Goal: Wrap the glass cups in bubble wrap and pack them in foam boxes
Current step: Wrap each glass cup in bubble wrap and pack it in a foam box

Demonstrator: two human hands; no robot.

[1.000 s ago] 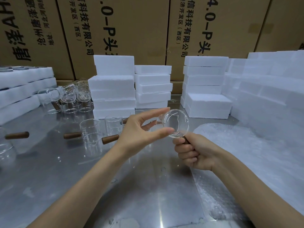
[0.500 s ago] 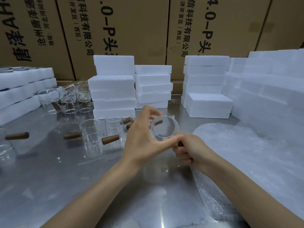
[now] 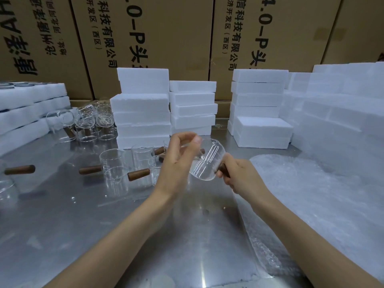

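Holding a glass cup (image 3: 207, 161) tilted above the metal table (image 3: 104, 225), the right hand (image 3: 241, 179) curls round its wooden handle while the left hand (image 3: 178, 161) pinches the rim with thumb and fingertips. The bubble wrap (image 3: 311, 204) lies just right of the hands, untouched. The grip on the rim looks light; a slip could drop the cup onto bare steel, or knock the loose cups (image 3: 124, 167) standing close behind. Further back stand the foam boxes (image 3: 143, 109), none visibly open to receive it.

right hand (image 3: 241, 179) grips glass cup (image 3: 207, 161) handle, left hand (image 3: 178, 161) at rim
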